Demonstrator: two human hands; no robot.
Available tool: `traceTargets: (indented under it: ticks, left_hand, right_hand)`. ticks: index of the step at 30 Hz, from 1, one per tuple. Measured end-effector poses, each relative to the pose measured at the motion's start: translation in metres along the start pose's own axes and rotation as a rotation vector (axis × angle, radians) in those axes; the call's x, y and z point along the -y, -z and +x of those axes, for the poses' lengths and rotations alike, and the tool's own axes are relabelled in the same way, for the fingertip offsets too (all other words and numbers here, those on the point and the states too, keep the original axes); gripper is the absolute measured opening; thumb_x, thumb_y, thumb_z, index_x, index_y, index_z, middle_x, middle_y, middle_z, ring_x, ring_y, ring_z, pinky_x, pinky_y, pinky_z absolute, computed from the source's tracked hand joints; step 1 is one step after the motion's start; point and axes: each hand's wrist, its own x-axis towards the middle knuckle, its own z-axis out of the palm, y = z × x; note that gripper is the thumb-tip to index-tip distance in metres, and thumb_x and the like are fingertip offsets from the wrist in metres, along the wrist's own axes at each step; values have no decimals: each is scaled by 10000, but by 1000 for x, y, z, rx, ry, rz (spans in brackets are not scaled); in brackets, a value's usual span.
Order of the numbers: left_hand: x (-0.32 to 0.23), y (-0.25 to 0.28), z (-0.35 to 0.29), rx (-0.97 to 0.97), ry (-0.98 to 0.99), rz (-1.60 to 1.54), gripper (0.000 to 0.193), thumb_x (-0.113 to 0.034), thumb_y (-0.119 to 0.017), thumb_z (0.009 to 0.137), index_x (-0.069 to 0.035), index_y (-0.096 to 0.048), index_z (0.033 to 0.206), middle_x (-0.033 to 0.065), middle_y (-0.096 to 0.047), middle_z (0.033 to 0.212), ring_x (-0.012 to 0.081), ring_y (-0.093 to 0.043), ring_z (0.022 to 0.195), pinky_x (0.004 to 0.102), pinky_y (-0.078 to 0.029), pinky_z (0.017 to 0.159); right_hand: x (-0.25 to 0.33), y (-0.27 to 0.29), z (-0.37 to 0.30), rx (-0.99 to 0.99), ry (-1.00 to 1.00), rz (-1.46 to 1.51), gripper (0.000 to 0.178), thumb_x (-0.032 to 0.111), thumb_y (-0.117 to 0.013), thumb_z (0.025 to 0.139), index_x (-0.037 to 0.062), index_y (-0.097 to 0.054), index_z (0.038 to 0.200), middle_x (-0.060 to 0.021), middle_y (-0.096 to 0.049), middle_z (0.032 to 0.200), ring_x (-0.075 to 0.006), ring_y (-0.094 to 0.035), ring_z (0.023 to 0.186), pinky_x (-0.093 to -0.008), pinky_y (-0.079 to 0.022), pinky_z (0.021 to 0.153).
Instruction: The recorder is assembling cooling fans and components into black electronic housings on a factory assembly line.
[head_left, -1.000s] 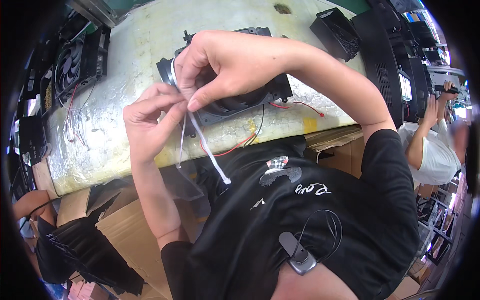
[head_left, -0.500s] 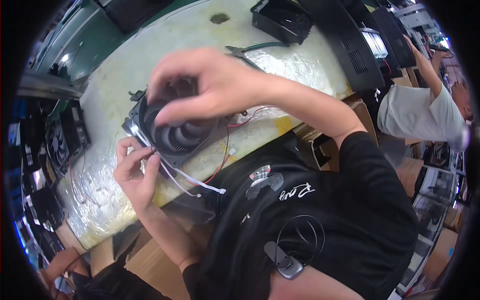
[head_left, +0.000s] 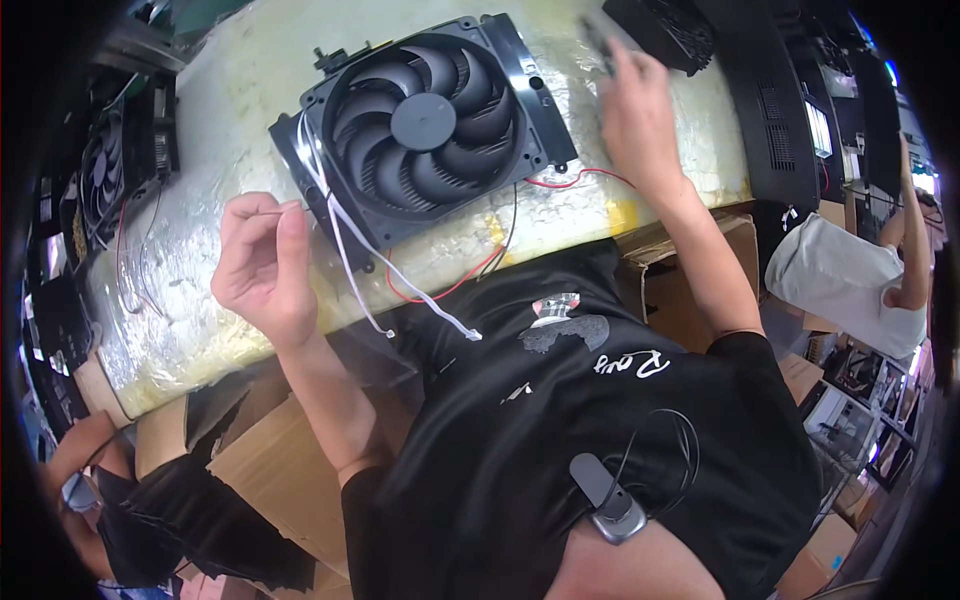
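A black square fan assembly (head_left: 423, 122) lies on the bench before me, its round hub facing up. White flat cables (head_left: 345, 235) run along its left side, and their small plugs hang over the bench's near edge. Left of the fan, my left hand (head_left: 262, 265) is raised, thumb and forefinger pinched on a thin strip whose kind I cannot make out. My right hand (head_left: 642, 130) is at the fan's right, fingers blurred and closed around dark pliers (head_left: 600, 42), which are smeared too. Red and black wires (head_left: 580, 178) come out from under the fan.
A second fan unit (head_left: 105, 165) stands at the left. An open black box (head_left: 665, 35) and a long vented black case (head_left: 775, 110) are at the back right. Cardboard boxes (head_left: 290, 480) sit below the bench edge. Another person (head_left: 850, 280) works at the right.
My right hand has moved from above the fan to the right, where the pliers lay. The left hand has come away from the fan's side. My view has shifted left.
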Motion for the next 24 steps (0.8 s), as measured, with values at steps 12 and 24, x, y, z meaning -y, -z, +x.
traceTargets:
  ticks: [12, 24]
  left_hand:
    - [1, -1, -1, -11, 18, -32, 30, 73, -671, 831, 77, -645, 847, 82, -550, 858, 76, -491, 655, 186, -367, 535]
    - [6, -1, 0, -3, -45, -9, 46, 88, -674, 824, 78, -646, 860, 67, -561, 843, 80, -489, 686, 191, -373, 551]
  right_hand:
    - [148, 83, 79, 443, 682, 181, 316, 87, -636, 706, -32, -627, 999, -157, -551, 921, -292, -547, 903, -362, -426, 765]
    - [169, 85, 84, 507, 868, 110, 93, 77, -680, 607, 21, -650, 676, -174, -665, 739, -269, -696, 785, -322, -530, 636]
